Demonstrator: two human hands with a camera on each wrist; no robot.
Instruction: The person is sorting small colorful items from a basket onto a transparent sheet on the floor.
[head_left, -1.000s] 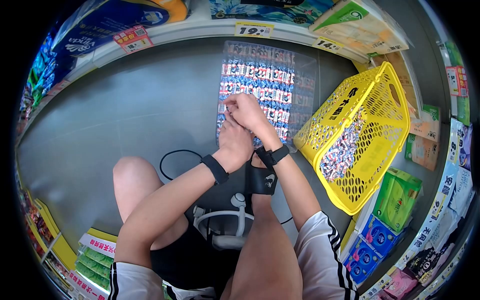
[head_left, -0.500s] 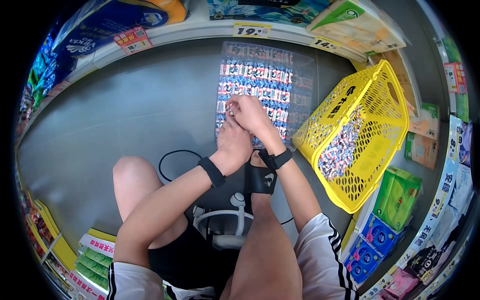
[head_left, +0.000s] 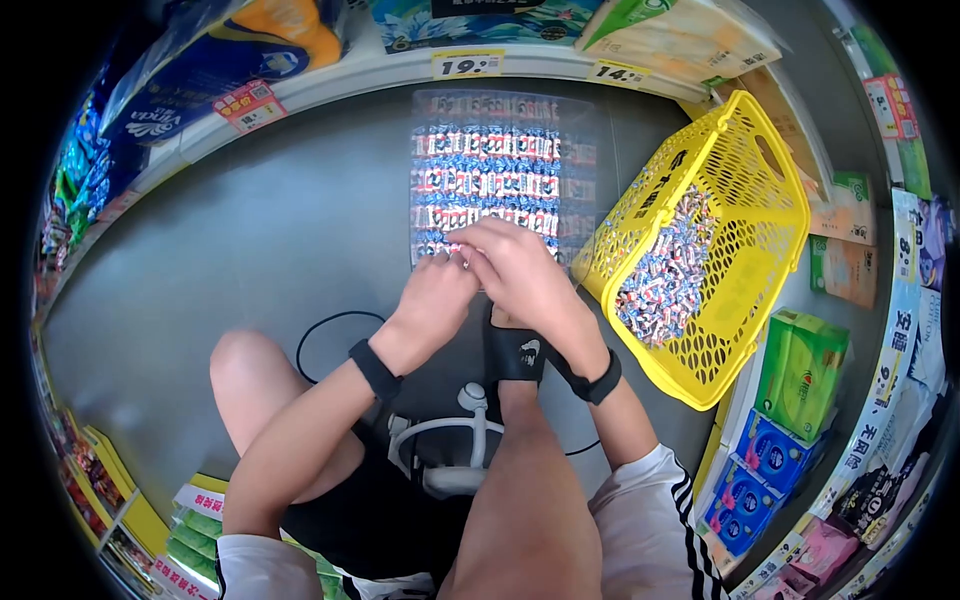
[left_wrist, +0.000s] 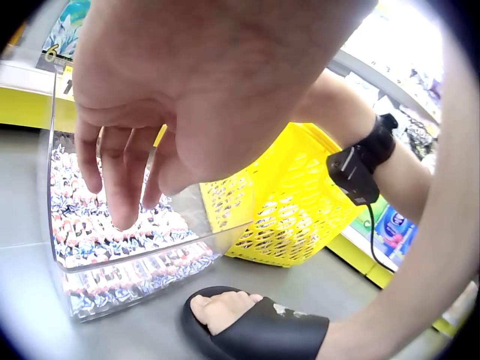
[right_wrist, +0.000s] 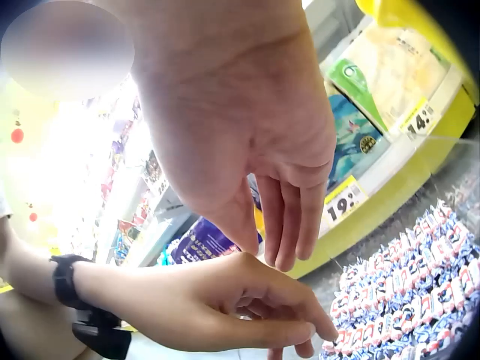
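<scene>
A clear plastic box point(left_wrist: 161, 256) holds neat rows of wrapped candies point(head_left: 485, 185) in blue, white and red. Over its near edge my two hands come together, their fingers overlapping in the head view. My left hand point(head_left: 437, 297) has its fingers loosely bent, thumb close to the index finger in the right wrist view. Above it hangs my right hand point(head_left: 527, 277), fingers pointing down and relaxed, thumb tip right at the back of the left hand. No candy shows between the fingers of either hand; some fingertips are hidden.
Right of the box leans a yellow perforated basket point(head_left: 622, 240) with a heap of loose wrapped candies point(head_left: 662, 285). Shelves with price tags and tissue packs point(head_left: 803, 370) border the grey floor point(head_left: 230, 230). A foot in a black slide point(head_left: 515, 352) stands before the box, near a white stool-like frame point(head_left: 472, 398).
Both hands have drawn back from over the candy rows to the box's near edge, staying together. The head view has shifted slightly, so box and basket appear further left.
</scene>
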